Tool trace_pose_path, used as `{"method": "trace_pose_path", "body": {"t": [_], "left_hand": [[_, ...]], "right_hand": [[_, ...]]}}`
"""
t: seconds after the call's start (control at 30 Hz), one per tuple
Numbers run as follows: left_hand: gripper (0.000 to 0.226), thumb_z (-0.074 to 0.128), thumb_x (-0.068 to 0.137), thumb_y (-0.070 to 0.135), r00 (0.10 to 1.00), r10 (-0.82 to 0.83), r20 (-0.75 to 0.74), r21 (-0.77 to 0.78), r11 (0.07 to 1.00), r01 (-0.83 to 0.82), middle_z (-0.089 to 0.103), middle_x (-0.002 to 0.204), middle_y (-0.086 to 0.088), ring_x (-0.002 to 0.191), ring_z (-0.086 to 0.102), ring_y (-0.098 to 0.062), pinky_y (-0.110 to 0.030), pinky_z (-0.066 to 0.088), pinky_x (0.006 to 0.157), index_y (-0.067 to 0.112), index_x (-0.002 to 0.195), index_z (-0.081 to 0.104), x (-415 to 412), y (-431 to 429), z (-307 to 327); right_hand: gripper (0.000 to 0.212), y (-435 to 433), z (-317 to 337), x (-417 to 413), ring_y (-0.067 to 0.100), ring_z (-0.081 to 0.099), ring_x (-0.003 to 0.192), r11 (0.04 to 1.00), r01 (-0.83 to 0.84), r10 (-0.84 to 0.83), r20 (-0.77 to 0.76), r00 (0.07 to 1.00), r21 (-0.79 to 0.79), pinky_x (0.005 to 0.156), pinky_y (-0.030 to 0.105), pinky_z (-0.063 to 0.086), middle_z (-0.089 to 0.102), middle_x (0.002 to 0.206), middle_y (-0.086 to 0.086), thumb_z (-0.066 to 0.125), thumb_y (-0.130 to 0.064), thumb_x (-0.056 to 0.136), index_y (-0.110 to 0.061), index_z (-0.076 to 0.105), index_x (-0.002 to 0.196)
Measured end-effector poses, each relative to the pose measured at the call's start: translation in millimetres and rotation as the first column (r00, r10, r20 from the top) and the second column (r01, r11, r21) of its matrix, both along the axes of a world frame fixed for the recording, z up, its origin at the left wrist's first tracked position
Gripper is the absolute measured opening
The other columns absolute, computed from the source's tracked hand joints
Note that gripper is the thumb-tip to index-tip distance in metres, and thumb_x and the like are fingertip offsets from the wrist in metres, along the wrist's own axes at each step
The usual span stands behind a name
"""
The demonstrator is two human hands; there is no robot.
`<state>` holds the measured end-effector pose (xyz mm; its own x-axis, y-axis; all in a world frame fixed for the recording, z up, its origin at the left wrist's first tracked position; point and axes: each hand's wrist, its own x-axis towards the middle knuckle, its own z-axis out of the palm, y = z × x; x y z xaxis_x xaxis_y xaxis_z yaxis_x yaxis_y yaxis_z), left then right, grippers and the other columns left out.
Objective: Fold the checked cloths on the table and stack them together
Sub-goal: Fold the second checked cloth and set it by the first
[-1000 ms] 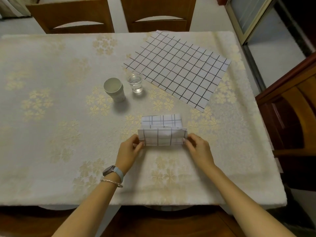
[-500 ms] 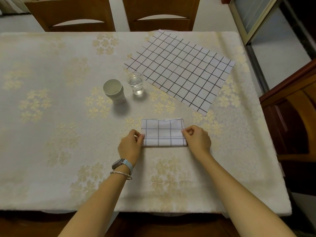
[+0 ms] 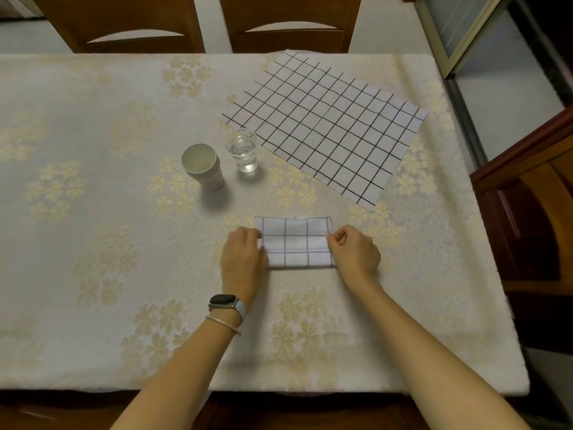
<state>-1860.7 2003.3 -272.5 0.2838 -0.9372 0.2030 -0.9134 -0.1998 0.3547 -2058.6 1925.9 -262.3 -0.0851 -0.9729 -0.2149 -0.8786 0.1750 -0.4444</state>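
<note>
Against right hand (image 3: 353, 252), folded cloth (image 3: 297, 245), long axis left-right

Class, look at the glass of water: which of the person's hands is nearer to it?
Left. The left hand is straight toward the person from the glass of water; the right hand sits farther right, across the folded cloth.

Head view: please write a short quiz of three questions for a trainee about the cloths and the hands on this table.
1. True or false: the large checked cloth is already folded.
2. What stands beside the clear glass? A: a pale cup. B: a plate. C: a bottle.
3. Which hands hold the small folded cloth?
Key: 1 false; 2 A; 3 both, the left hand and the right hand.
</note>
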Motion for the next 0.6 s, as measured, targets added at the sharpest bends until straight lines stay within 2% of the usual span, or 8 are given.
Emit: {"method": "trace_pose_path", "body": {"t": [0.07,0.17,0.27,0.37,0.47,0.53,0.57,0.6], "left_hand": [[0.04,0.08,0.071,0.002,0.953,-0.289,0.087,-0.039,0.955,0.293,0.065,0.112,-0.015,0.099,0.062,-0.031,-0.038,0.053,0.087,0.007,0.106,0.062,-12,-2,-5],[0.05,0.062,0.085,0.007,0.851,-0.515,0.105,0.056,0.857,0.512,0.049,0.146,-0.014,0.135,0.046,-0.03,-0.041,0.026,0.117,0.009,0.134,0.053,-26,-10,-15],[0.052,0.034,0.1,0.028,0.84,-0.534,0.098,0.22,0.835,0.505,0.025,0.159,-0.007,0.147,0.025,-0.024,-0.045,0.011,0.119,0.017,0.151,0.029,-25,-17,-27],[0.059,0.024,0.101,0.046,0.847,-0.524,0.088,0.346,0.813,0.468,0.011,0.163,-0.005,0.15,0.012,-0.022,-0.047,0.007,0.119,0.026,0.155,0.015,-17,-19,-37],[0.062,0.021,0.1,0.053,0.852,-0.519,0.067,0.36,0.809,0.465,0.004,0.164,-0.005,0.151,0.004,-0.021,-0.046,0.002,0.12,0.029,0.156,0.011,-16,-20,-37],[0.063,0.019,0.099,0.054,0.858,-0.509,0.059,0.355,0.815,0.459,-0.001,0.164,-0.004,0.151,-0.002,-0.019,-0.045,-0.001,0.121,0.03,0.156,0.006,-16,-19,-36],[0.064,0.018,0.099,0.054,0.863,-0.502,0.057,0.352,0.819,0.453,-0.002,0.164,-0.003,0.151,-0.004,-0.018,-0.045,-0.001,0.121,0.029,0.156,0.005,-16,-18,-36],[0.065,0.017,0.099,0.054,0.868,-0.494,0.052,0.351,0.823,0.447,-0.003,0.164,-0.003,0.151,-0.005,-0.017,-0.045,-0.001,0.121,0.027,0.156,0.004,-17,-18,-35]], "right_hand": [[0.019,-1,-1,0,0.022,0.062,0.066,1.0,-0.007,0.007,-0.016,1.0,-0.012,0.053,0.026,0.041,0.069,0.075,0.0,0.058,-0.037,0.092,-0.021,0.063,0.083],[0.02,-1,-3,1,0.025,0.063,0.068,0.999,-0.017,0.015,-0.046,0.999,-0.027,0.055,0.027,0.042,0.07,0.076,0.002,0.058,-0.038,0.092,-0.021,0.063,0.084],[0.021,-1,-3,1,0.024,0.064,0.068,0.999,-0.031,0.029,-0.066,0.997,-0.037,0.056,0.029,0.044,0.07,0.078,0.002,0.058,-0.039,0.093,-0.021,0.062,0.085],[0.017,0,-2,1,0.02,0.061,0.07,0.997,-0.05,0.047,-0.054,0.997,-0.055,0.056,0.026,0.04,0.067,0.083,-0.001,0.059,-0.036,0.094,-0.019,0.06,0.091],[0.017,5,-4,1,0.023,0.059,0.081,0.929,-0.222,0.192,-0.127,0.973,-0.297,0.059,0.03,0.045,0.061,0.098,0.003,0.066,-0.019,0.089,-0.014,0.06,0.104],[0.027,9,-11,5,0.029,0.061,0.099,0.828,-0.427,0.378,-0.199,0.904,-0.364,0.079,0.038,0.054,0.064,0.114,0.009,0.067,-0.012,0.088,-0.012,0.062,0.115],[0.035,11,-16,7,0.031,0.059,0.114,0.777,-0.525,0.469,-0.237,0.851,-0.346,0.097,0.041,0.049,0.063,0.126,0.011,0.066,-0.013,0.088,-0.011,0.061,0.123],[0.044,12,-20,8,0.03,0.053,0.129,0.735,-0.602,0.535,-0.279,0.797,-0.311,0.11,0.04,0.035,0.057,0.138,0.01,0.064,-0.016,0.09,-0.011,0.057,0.132]]}}
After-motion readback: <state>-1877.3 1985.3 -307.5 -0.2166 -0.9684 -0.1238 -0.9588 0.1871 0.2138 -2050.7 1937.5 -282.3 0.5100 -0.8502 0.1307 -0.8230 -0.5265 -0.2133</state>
